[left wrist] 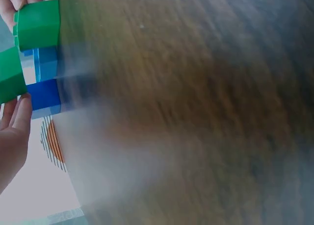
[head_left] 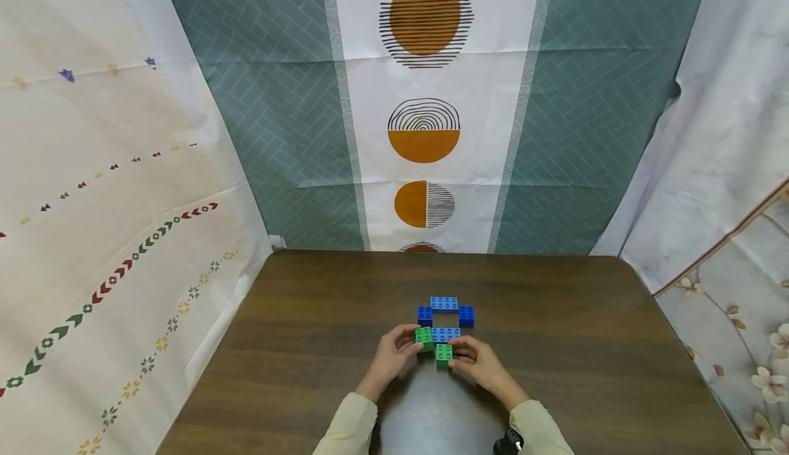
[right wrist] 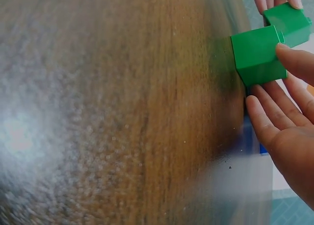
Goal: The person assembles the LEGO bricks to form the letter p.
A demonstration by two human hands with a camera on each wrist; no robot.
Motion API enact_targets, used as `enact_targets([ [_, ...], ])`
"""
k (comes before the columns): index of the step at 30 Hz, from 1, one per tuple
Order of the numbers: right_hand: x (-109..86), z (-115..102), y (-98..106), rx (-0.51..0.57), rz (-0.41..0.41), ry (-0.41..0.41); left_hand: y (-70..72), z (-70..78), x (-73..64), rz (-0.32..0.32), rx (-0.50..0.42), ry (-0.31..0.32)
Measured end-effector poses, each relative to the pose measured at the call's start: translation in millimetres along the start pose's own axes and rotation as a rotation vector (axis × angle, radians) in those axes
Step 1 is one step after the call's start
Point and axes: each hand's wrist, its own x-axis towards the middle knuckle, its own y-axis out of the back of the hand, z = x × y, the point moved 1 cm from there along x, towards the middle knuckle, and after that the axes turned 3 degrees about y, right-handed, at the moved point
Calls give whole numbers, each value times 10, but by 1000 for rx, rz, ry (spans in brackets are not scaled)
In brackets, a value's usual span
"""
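Note:
Near the table's middle, my left hand (head_left: 392,353) pinches a green brick (head_left: 423,336) between fingers and thumb. That brick sits at the front left of several blue bricks laid around a gap. My right hand (head_left: 479,364) holds a second green brick (head_left: 444,354), nearer to me and slightly right of the first. Just behind it lies the front blue brick (head_left: 446,334). In the right wrist view, the thumb and fingers of my right hand (right wrist: 294,137) hold the green brick (right wrist: 260,56) from two sides. The left wrist view shows my left hand (left wrist: 12,144) at its green brick (left wrist: 9,75).
A light blue brick (head_left: 444,303) forms the back of the group, with dark blue bricks at its left (head_left: 424,315) and right (head_left: 466,316). All stand on a brown wooden table (head_left: 308,373). Patterned curtains (head_left: 271,99) hang behind and beside it.

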Motion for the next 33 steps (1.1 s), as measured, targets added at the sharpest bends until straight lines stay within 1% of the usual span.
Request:
enact_targets([
  [3,0,2,3,3,-1,-1,-13,46,-11,-16,-36,-26],
  [5,-3,2,6,14,0,-14,-21,85,-15,-38,-69,-52],
  [7,-9,-4,7,35,-2,-25,-29,160,-32,-68,-93,-62],
  [10,-33,-133,0,56,-5,-52,-42,302,-79,-107,-108,-74],
  [13,-63,-279,-10,66,-4,-48,-62,399,-119,-123,-110,-72],
  [15,-80,-349,-16,63,-1,-42,-80,404,-128,-131,-124,-81],
  [22,-94,-395,-12,54,-3,-35,-122,394,-146,-168,-124,-105],
  [26,-85,-350,-1,42,-12,-26,-135,410,-157,-179,-124,-100],
  [30,-55,-157,6,37,-13,-26,-146,428,-157,-182,-128,-91],
  [33,-32,-28,9,46,-8,-47,-150,450,-162,-179,-93,-95],
])
